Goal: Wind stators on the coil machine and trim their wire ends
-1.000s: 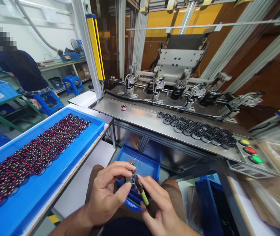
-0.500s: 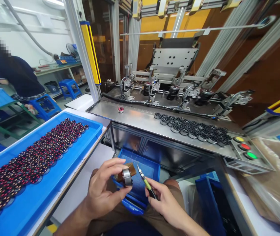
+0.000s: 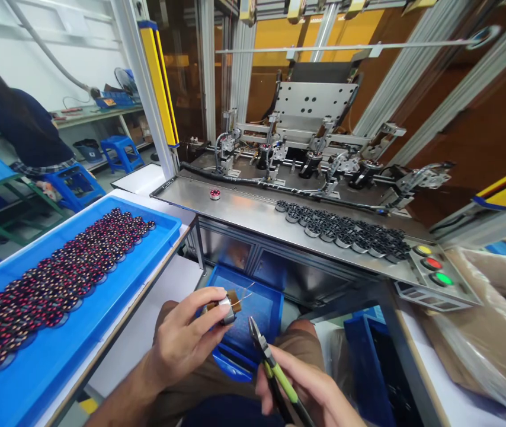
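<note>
My left hand point(image 3: 186, 335) pinches a small motor stator point(image 3: 226, 309), a silver ring with brownish material around it. Thin wire ends point(image 3: 244, 292) stick out from its right side. In my right hand point(image 3: 301, 379) is a pair of diagonal cutting pliers point(image 3: 271, 359) with green and black handles. The pliers' jaws point up and left, a short way right of the stator and apart from it. Both hands are above my lap, over a blue bin point(image 3: 267, 302) on the floor.
At left, a blue tray point(image 3: 115, 320) holds rows of red-and-black round parts. On the machine's metal ledge point(image 3: 244, 204) stand one red part point(image 3: 214, 194) and a group of dark stators point(image 3: 342, 228). Lit buttons point(image 3: 440, 279) and a cardboard box point(image 3: 479, 314) are at right. A person point(image 3: 26, 127) sits far left.
My left hand has turned the stator, and its wire ends now show clearly. The pliers have swung more upright and show more of their handles. The view has shifted slightly.
</note>
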